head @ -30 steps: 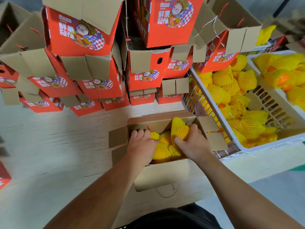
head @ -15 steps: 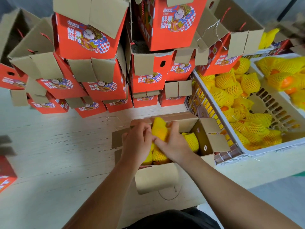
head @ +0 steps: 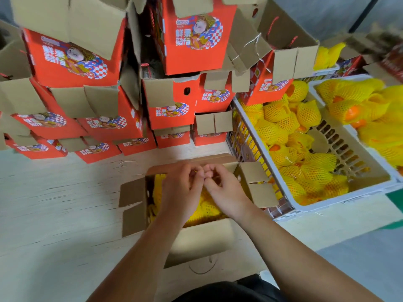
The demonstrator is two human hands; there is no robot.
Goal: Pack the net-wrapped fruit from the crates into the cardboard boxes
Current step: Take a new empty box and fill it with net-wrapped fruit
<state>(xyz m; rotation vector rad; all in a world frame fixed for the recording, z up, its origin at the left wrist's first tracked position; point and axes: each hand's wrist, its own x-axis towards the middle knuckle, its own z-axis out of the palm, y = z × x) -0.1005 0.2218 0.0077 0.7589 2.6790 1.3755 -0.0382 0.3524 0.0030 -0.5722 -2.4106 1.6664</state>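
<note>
Fruit in yellow foam net (head: pixel 207 205) fills the open cardboard box (head: pixel 202 240) at lower centre of the frame, directly beneath both hands. The left hand (head: pixel 181 192) and right hand (head: pixel 226 190) meet over the far edge of the box, fingertips curled inward and touching each other. Whether they pinch a bit of net or a cord between them I cannot tell; the spot is blurred. The packed fruit lies below and toward the person from the fingers, neither hand clearly nearer.

More wrapped fruit sits in the white slatted crate (head: pixel 246 136) to the right of the box, on the right hand's side, so I would judge that hand better placed to reach it. A second crate (head: pixel 314 86) shows at the right edge.

Stacked red boxes (head: pixel 187 40) crowd the upper left and centre. Each bears a cartoon figure, a checkered pattern and large white Chinese characters; a small word above them looks like "GOOD", but it is too small to be sure.
</note>
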